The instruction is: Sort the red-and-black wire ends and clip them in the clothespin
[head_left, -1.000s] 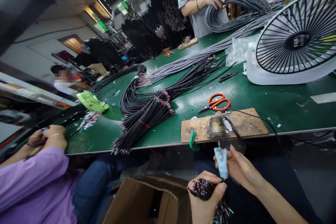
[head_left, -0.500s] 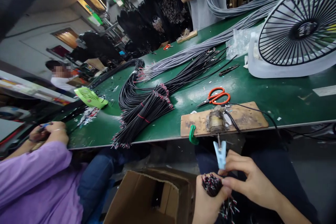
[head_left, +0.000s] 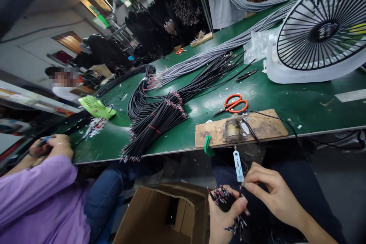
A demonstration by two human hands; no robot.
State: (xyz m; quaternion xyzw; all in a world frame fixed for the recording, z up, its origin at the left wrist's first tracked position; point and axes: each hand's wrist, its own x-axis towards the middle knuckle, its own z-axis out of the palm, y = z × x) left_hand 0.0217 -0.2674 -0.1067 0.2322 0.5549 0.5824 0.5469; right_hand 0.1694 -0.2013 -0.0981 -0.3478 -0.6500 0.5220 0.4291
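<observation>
Gripping a bundle of thin black wires (head_left: 224, 200) below the table's edge, my left hand (head_left: 221, 219) is curling tightly around it, thumb pressing across the front. Red and white tips are fanning out above my fist, and more ends are dangling beneath. One single wire (head_left: 240, 191) is standing up from the rest toward a pale blue clip (head_left: 238, 169). My right hand (head_left: 267, 188) is bringing thumb and forefinger close together at that wire, just under the clip; I cannot tell whether they are actually pinching it. The clip is sitting below a small motor (head_left: 233, 131), which is resting on a wooden board (head_left: 268, 124) at the edge of the green table (head_left: 271, 101). Orange-handled scissors (head_left: 236, 103) are lying behind the board. I'm judging the wires light, bendy and slightly slippery, their bare tips fragile, so the black covering just below the tips is offering the safest hold.
</observation>
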